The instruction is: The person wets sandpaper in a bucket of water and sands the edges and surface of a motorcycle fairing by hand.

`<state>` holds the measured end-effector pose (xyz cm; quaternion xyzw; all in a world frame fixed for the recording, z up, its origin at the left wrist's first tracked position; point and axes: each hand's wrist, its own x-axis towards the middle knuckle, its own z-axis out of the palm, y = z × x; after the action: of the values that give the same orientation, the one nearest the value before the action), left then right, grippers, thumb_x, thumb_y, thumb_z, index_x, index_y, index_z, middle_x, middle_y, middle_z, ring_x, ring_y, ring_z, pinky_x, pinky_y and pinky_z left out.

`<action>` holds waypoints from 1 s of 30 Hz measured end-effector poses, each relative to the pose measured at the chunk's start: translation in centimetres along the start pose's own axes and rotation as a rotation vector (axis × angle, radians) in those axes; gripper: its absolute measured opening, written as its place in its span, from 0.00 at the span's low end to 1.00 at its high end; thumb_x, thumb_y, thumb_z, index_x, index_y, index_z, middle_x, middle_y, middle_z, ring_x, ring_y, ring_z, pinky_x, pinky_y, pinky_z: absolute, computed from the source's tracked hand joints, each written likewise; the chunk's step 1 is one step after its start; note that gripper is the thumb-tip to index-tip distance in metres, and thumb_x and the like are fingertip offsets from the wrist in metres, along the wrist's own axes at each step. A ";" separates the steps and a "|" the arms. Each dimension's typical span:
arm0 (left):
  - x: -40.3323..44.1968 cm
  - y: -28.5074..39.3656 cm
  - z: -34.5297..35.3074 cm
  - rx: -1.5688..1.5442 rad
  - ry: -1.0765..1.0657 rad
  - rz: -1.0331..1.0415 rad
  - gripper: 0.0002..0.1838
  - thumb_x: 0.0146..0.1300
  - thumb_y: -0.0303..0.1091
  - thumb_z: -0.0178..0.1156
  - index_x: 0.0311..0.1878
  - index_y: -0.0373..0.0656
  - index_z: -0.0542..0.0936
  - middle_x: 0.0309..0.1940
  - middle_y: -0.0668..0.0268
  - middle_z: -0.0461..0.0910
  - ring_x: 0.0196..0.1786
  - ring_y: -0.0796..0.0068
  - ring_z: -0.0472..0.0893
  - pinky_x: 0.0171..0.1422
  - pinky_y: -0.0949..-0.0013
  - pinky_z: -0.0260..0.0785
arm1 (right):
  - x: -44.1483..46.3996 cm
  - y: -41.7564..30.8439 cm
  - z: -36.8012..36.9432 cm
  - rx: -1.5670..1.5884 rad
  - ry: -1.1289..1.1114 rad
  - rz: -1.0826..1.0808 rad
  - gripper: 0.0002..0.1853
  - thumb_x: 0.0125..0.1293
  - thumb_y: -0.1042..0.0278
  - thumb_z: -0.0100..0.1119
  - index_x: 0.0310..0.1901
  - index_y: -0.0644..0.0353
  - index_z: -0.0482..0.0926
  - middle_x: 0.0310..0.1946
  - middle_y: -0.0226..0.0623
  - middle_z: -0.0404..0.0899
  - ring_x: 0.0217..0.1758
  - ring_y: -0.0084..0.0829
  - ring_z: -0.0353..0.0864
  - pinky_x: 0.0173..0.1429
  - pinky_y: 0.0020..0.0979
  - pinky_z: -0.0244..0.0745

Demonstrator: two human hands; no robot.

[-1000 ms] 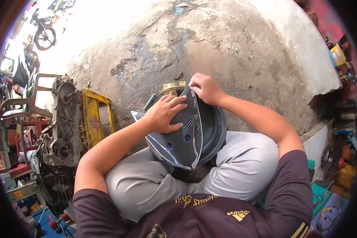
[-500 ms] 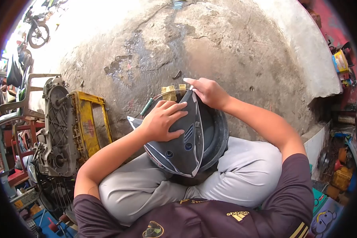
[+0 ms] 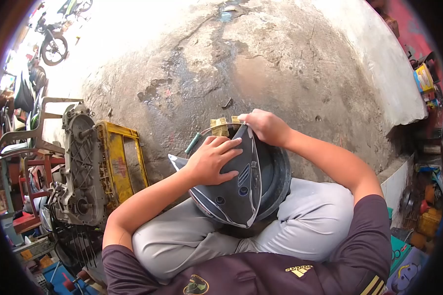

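Observation:
A dark grey, pointed motorcycle body panel [image 3: 234,199] with pale scuffed edges rests over a round black tub [image 3: 280,179] between my crossed legs. My left hand [image 3: 214,161] lies on the panel's upper left face with its fingers spread. At the panel's far tip, my right hand [image 3: 267,127] is closed with fingertips bent against the edge; whether anything small is in them is hidden. Beyond the tub lie yellowish pieces [image 3: 219,129] of unclear material. A wire handle with a green grip [image 3: 193,143] arches by the tub's far left rim.
To my left stand a metal engine casing [image 3: 83,169], a yellow crate [image 3: 118,167] and a chair [image 3: 32,130]. A motorcycle wheel [image 3: 54,48] shows at the far left. Rough, partly wet concrete [image 3: 280,73] stretches ahead. Assorted parts crowd the right beside a low white wall [image 3: 396,184].
My right fingers, stretched past the tip before, are now curled in at the panel's edge. The left hand keeps its place on the panel. The whole view has shifted slightly.

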<state>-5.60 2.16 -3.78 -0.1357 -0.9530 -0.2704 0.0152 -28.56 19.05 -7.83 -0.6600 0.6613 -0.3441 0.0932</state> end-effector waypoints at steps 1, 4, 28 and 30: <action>0.0 0.1 -0.1 0.002 0.004 -0.003 0.35 0.60 0.50 0.77 0.69 0.47 0.83 0.76 0.60 0.76 0.73 0.53 0.76 0.80 0.46 0.65 | 0.0 0.3 -0.1 -0.003 0.008 0.041 0.24 0.66 0.81 0.62 0.65 0.60 0.82 0.40 0.50 0.86 0.47 0.54 0.87 0.54 0.48 0.84; 0.2 0.2 -0.1 0.018 0.004 -0.008 0.34 0.60 0.51 0.77 0.68 0.47 0.83 0.77 0.60 0.76 0.73 0.53 0.76 0.80 0.46 0.65 | -0.1 -1.5 0.3 -0.006 -0.046 0.021 0.22 0.66 0.81 0.63 0.62 0.62 0.82 0.42 0.50 0.87 0.49 0.53 0.87 0.55 0.48 0.84; 0.1 0.3 0.0 0.066 -0.045 -0.019 0.36 0.62 0.54 0.74 0.72 0.50 0.82 0.80 0.61 0.73 0.73 0.53 0.75 0.80 0.45 0.64 | 0.8 0.3 -0.3 -0.128 -0.120 -0.124 0.08 0.62 0.78 0.62 0.42 0.59 0.79 0.37 0.42 0.82 0.46 0.47 0.86 0.52 0.45 0.84; 0.2 0.5 -0.2 0.072 -0.039 -0.010 0.36 0.62 0.54 0.74 0.71 0.50 0.82 0.80 0.60 0.73 0.73 0.53 0.75 0.79 0.45 0.65 | 0.9 -0.3 -0.4 -0.178 -0.133 -0.182 0.06 0.64 0.75 0.61 0.42 0.57 0.78 0.37 0.40 0.82 0.44 0.44 0.87 0.51 0.44 0.85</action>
<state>-5.69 2.57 -3.34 -0.1357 -0.9629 -0.2334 0.0001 -28.63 18.38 -7.07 -0.7442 0.6191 -0.2464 0.0465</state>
